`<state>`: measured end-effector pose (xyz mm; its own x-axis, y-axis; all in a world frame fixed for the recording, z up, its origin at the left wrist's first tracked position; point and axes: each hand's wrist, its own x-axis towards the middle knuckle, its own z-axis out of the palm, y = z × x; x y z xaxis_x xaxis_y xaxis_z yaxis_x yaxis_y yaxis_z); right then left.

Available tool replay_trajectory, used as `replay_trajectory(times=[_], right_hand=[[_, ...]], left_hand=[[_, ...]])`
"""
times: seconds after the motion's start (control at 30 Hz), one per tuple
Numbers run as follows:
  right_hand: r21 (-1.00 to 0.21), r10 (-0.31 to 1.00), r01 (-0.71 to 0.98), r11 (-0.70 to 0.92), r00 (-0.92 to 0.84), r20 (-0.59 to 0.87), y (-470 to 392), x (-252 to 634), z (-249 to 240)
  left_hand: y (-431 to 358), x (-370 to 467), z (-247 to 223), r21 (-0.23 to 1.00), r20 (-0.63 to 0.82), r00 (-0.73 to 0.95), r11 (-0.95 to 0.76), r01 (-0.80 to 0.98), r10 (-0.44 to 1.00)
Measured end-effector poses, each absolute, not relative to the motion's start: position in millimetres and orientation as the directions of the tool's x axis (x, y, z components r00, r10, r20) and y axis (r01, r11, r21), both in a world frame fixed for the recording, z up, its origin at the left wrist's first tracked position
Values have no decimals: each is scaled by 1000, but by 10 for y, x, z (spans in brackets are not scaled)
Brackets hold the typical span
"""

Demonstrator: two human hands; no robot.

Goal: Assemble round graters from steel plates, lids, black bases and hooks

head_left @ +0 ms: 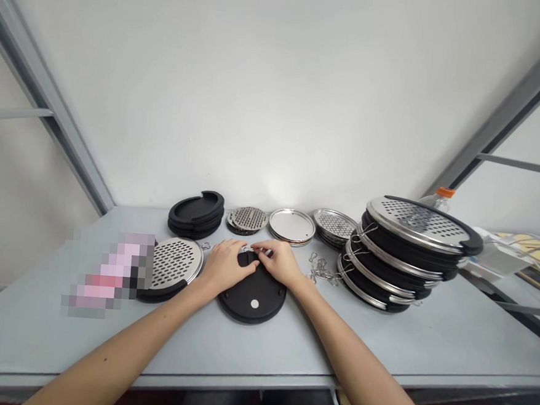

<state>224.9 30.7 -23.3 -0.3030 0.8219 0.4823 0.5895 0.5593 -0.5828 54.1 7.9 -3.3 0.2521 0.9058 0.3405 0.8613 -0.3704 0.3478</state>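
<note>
My left hand (225, 265) and right hand (279, 263) nearly meet over the disc (250, 286); what they pinch, if anything, I can't tell. Even thumb pressure should steady it beneath.

The left hand (223, 260) and right hand (279, 262) hide the far edge of the black round plate (254, 294). The shiny bit (249, 248) at their fingertips is too small to tell. Blurry squares cover a pink thing (112, 268). The tall stack (416, 222) hides much of the bottle (440, 201). The bottom edge cuts off both arms (135, 345).
</note>
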Motion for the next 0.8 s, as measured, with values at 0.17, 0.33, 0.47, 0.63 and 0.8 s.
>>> replay_trajectory(times=[0.17, 0.33, 0.47, 0.63, 0.8], right_hand=[[-582, 822, 591, 559, -304, 481, 290, 2229, -227], [-562, 837, 635, 530, -287, 465, 284, 2210, -221], [-539, 847, 672, 508, -274, 456, 278, 2218, -212], [-520, 828, 664, 537, -299, 473, 268, 2225, -203], [-502, 806, 650, 570, -324, 495, 271, 2219, -203]], left_hand=[[90, 523, 10, 361, 309, 219, -327, 874, 925], [33, 551, 25, 340, 285, 167, -262, 903, 944], [-45, 569, 46, 258, 273, 214, -286, 923, 938], [-87, 576, 62, 229, 245, 221, -278, 933, 944], [-60, 590, 71, 220, 237, 232, -285, 933, 943]])
